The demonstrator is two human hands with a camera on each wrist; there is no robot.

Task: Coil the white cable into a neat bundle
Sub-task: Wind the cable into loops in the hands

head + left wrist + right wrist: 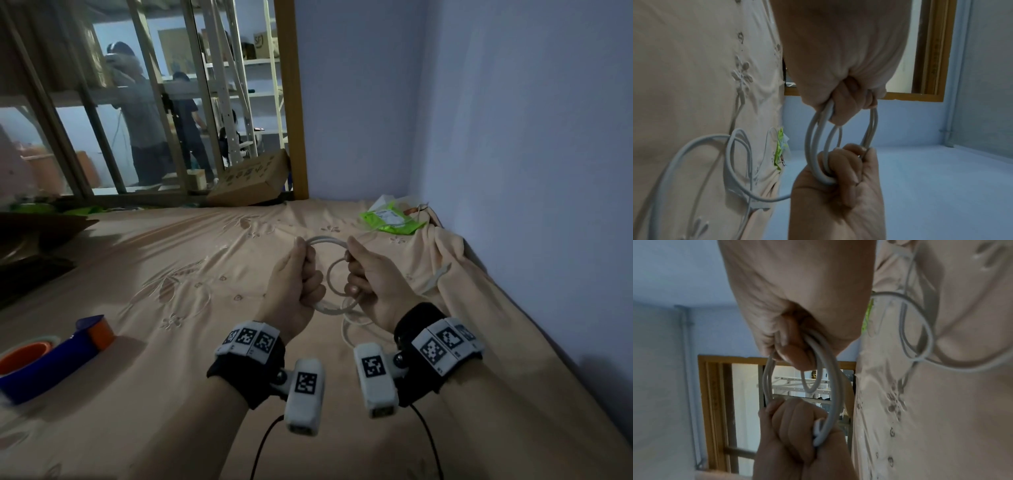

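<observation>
Fingers (310,270) of both hands curl round the white cable (325,241), looped in several rings.

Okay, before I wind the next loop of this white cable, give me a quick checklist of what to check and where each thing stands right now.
1. Left hand grips one side of the coil: ok.
2. Right hand grips the opposite side: ok.
3. Loops of the white cable match in size: not ok, one smaller loop sits inside the bigger ones.
4. All slack wound in: not ok, loose cable lies on the bedsheet.
5. Loose length free of tangles: cannot tell, it crosses over itself.
6. Tape dispenser clear of the cable: ok, it sits far off to the left.
</observation>
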